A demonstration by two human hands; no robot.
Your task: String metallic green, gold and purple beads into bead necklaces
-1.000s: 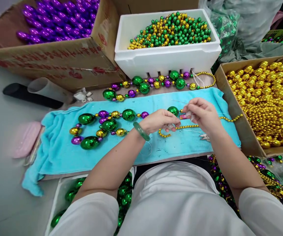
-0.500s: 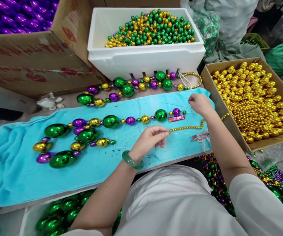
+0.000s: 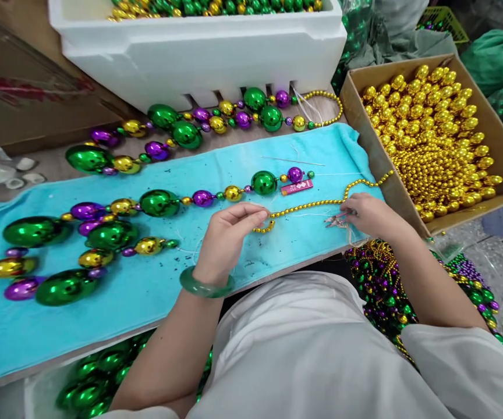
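My left hand (image 3: 227, 233), wearing a green bangle (image 3: 205, 283), pinches a gold bead chain (image 3: 308, 206) close to its curled end. My right hand (image 3: 367, 216) bends its fingers over the handles of small pliers (image 3: 336, 220), beside the same chain. The chain runs past the right fingertips toward the gold bead box. A long needle (image 3: 293, 160) lies on the blue cloth (image 3: 146, 314). Left of my hands rests a strand of large green, purple and gold beads (image 3: 159, 203), with thin white thread at its ends. A small red label (image 3: 296, 187) lies beside it.
Another bead necklace (image 3: 186, 134) lies along the back. Behind it stands a white foam box (image 3: 203, 64) of small beads. A cardboard box (image 3: 456, 215) of gold beads is at the right. More bead strands (image 3: 382, 291) hang below the table edge.
My right hand has left the needle on the cloth and come down to the pliers. The gold chain has been drawn left, its end curling by my left fingers. The view has shifted.
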